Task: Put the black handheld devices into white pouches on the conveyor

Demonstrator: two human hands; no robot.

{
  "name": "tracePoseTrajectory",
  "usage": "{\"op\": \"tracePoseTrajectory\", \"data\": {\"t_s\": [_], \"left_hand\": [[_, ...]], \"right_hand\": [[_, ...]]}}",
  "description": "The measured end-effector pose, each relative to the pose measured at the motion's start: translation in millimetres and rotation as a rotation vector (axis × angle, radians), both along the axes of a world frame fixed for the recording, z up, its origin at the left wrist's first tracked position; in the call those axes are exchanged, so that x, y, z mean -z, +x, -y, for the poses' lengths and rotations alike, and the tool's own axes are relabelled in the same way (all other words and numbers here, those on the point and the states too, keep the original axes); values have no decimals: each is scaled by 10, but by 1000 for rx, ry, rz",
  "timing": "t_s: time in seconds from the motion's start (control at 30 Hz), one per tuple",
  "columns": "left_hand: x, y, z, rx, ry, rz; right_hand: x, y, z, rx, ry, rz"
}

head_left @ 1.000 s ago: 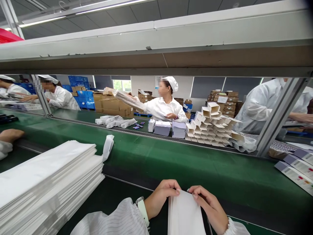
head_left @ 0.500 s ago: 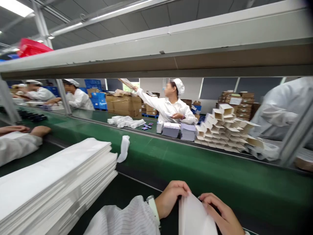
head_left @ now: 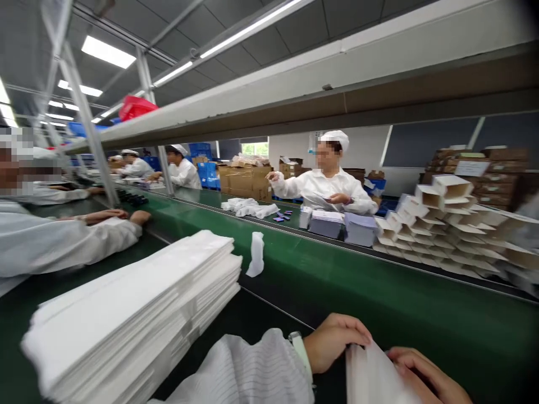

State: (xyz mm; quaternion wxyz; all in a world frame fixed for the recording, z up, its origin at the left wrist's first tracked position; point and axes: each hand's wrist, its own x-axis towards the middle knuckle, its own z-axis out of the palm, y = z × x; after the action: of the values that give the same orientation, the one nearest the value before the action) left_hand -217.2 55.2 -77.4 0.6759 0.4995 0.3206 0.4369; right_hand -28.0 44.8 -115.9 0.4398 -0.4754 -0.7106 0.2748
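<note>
At the bottom edge, my left hand has its fingers closed on the top corner of a bundle of thin white sheets. My right hand grips the right edge of the same bundle, its fingers bent; the lower part is blurred and cut off by the frame. Left of my forearm lies a tall stack of similar long white sheets on the dark worktop. One loose crumpled white strip rests on the green conveyor belt beyond the stack.
Across the belt, a co-worker in white stands behind purple-grey stacks, crumpled white pieces and piled open white boxes. Another person's sleeve reaches in from the left. A shelf beam spans overhead.
My view has turned left, so everything sits further right. The co-worker opposite has lowered the raised arm, and the item in that hand no longer shows. My hands keep holding the sheets.
</note>
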Motion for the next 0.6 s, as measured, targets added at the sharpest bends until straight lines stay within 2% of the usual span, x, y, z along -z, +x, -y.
{"op": "tracePoseTrajectory", "data": {"t_s": [0.07, 0.17, 0.37, 0.6], "left_hand": [[-55, -13, 36, 13, 71, -64], [-79, -44, 30, 24, 133, -100], [-36, -63, -32, 149, 108, -122], [-97, -70, 16, 140, 109, -126]], "right_hand": [[-179, -49, 91, -103, -32, 50], [-332, -144, 162, -93, -1, 25], [-335, -180, 161, 14, 24, 38], [-332, -184, 184, -10, 29, 38]]}}
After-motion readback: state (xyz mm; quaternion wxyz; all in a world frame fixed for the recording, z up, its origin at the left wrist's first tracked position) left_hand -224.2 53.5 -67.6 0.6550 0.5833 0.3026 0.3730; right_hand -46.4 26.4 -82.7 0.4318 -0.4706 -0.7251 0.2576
